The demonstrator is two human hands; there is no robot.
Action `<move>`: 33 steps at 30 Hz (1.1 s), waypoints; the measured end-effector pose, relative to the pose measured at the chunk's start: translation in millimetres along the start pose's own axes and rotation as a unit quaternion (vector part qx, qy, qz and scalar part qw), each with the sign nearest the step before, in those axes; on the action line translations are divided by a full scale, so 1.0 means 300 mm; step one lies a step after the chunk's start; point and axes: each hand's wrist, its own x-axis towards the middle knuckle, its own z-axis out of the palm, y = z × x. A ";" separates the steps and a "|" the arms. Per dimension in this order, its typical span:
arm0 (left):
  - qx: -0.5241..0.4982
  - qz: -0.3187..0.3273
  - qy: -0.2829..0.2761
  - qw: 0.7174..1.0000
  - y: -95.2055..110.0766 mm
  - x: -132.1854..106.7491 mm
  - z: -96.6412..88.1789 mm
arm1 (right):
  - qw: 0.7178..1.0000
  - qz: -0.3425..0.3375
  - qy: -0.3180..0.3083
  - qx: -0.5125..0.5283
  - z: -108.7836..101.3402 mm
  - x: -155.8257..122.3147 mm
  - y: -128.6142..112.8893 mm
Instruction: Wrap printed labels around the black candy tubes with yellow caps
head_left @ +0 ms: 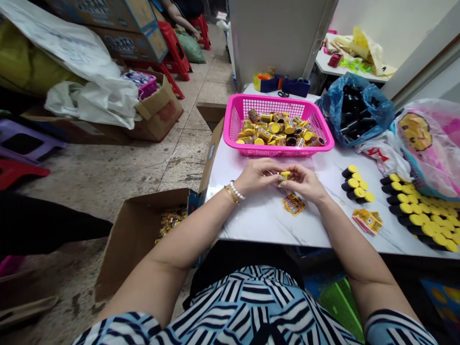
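A small yellow cylinder [284,176] sits in a narrow pinching grip between the left hand [257,176] and right hand [304,183], above a white marble tabletop [258,223]. Printed yellow cards [293,204] lie just below. A hot-pink plastic basket [273,98] of packed containers stands ahead; an open cardboard box [138,235] rests left on the worn tile floor [190,158].

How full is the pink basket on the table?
Partly full: the pink basket holds a low heap of small capped containers, below its rim, with bare mesh around them.
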 end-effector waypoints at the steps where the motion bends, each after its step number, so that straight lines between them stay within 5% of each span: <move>1: 0.001 0.005 0.004 1.000 0.007 -0.001 0.000 | 1.000 0.003 0.000 0.009 0.000 -0.004 -0.010; 12: 0.033 0.022 0.062 0.997 0.056 -0.007 0.000 | 0.996 0.061 0.010 0.068 0.006 -0.019 -0.019; 18: 0.030 -0.029 0.088 0.995 0.066 -0.013 0.012 | 0.994 0.067 -0.013 0.082 0.002 -0.030 -0.022; 25: -0.016 -0.084 0.062 0.994 0.044 -0.016 0.022 | 0.994 0.080 -0.019 0.077 0.012 -0.033 -0.022; 33: -0.129 -0.134 0.036 0.982 0.026 -0.015 0.054 | 0.999 0.021 0.028 -0.023 0.039 -0.036 0.003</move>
